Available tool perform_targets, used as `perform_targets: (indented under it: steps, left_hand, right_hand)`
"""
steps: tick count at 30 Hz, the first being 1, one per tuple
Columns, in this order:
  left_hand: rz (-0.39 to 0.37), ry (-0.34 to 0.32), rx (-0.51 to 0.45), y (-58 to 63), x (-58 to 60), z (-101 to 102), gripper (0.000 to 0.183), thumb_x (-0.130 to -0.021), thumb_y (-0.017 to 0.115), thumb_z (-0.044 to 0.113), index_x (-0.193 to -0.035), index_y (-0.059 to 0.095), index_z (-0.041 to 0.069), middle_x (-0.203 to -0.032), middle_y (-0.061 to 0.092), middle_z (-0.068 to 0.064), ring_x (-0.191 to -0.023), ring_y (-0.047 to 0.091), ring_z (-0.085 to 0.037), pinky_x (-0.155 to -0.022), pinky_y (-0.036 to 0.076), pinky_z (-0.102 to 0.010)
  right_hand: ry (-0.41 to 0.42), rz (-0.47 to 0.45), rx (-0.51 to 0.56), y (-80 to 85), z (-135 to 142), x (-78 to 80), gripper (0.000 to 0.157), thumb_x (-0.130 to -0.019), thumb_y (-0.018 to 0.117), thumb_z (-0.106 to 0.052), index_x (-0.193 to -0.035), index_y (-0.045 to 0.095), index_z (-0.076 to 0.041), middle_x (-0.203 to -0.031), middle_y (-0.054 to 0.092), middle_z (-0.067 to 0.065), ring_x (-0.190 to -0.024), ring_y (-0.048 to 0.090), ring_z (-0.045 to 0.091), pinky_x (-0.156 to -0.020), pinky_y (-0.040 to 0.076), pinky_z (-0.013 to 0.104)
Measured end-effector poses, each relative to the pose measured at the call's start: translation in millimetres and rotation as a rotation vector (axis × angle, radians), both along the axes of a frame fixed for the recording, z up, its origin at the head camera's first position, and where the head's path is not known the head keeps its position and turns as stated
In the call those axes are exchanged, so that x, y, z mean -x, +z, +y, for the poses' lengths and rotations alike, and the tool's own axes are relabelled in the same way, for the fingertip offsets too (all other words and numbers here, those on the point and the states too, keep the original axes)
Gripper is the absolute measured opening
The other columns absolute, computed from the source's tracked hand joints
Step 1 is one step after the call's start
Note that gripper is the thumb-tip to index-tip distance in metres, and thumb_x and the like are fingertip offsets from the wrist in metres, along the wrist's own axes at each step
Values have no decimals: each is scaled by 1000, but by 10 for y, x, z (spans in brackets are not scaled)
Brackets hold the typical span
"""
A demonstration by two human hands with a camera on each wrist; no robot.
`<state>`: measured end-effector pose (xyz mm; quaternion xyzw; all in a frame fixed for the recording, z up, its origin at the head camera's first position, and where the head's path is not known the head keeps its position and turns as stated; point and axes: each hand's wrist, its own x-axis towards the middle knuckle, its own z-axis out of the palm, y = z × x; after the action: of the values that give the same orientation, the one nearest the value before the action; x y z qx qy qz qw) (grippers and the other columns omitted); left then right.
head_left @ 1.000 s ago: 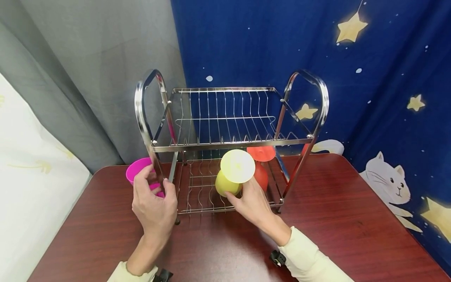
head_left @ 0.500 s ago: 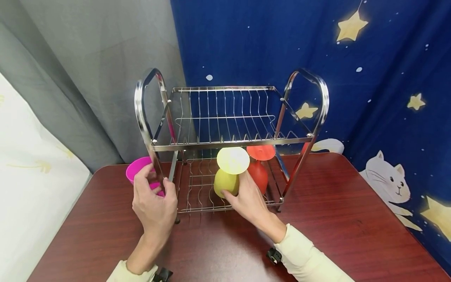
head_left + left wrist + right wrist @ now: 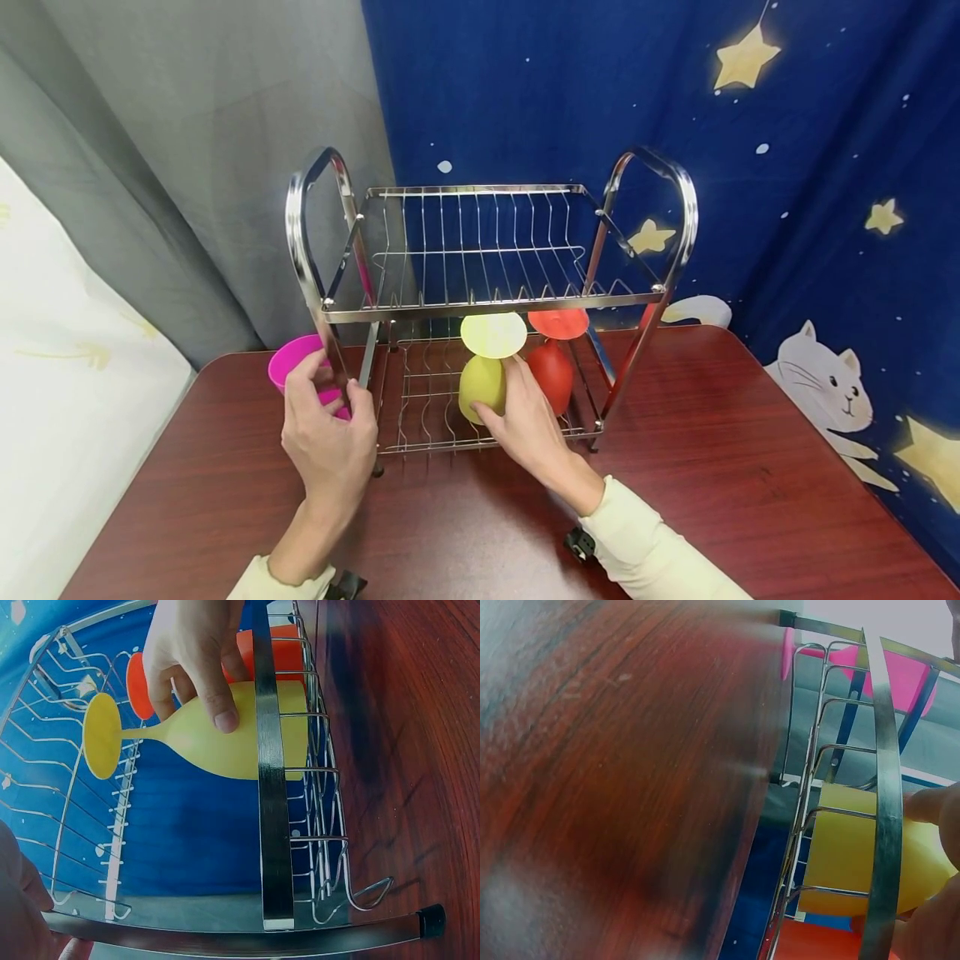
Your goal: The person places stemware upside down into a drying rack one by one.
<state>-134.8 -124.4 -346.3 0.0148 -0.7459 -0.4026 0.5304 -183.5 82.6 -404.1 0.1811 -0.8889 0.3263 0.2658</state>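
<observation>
A yellow plastic goblet [image 3: 482, 390] is upside down on the lower tier of the chrome dish rack [image 3: 495, 312], its round foot up under the upper tier. My right hand [image 3: 528, 421] holds its bowl, thumb on the near side. In the right wrist view the rim of the yellow goblet [image 3: 840, 855] is right at the bottom wires. Close to its right, a red goblet [image 3: 551, 375] also stands inverted. My left hand [image 3: 330, 442] grips the rack's front left post, fingers partly hidden behind it.
A pink goblet [image 3: 292, 360] stands upright on the brown wooden table [image 3: 697, 433], just left of the rack and partly behind my left hand. Grey and blue star-patterned curtains [image 3: 525, 100] hang behind the table. The rack's upper tier overhangs the goblets.
My right hand has lowered the yellow goblet and moved it slightly left and back, bringing it from tilted to upright-inverted beside the red one. My left hand has stayed on the post.
</observation>
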Motion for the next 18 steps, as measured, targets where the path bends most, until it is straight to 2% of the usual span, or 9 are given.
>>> perform_targets:
  steps: [10, 18]
  left_hand:
    - [1, -1, 4, -3, 0, 0, 38, -80, 62, -2, -117, 58, -5, -99, 63, -20, -85, 64, -25, -72, 44, -4]
    - [6, -6, -3, -5, -3, -1, 39, -79, 61, -3, -118, 58, -4, -99, 63, -20, -85, 64, -24, -72, 44, -4]
  right_hand:
    - [-13, -33, -1, -31, -2, 26, 78, -76, 83, -19, -140, 42, -3, -136, 51, 15, -120, 53, 28, -100, 47, 44]
    - [-26, -20, 3, -29, -18, 44, 79, -75, 84, -19, -140, 42, -1, -137, 51, 15, -121, 54, 28, -100, 48, 44]
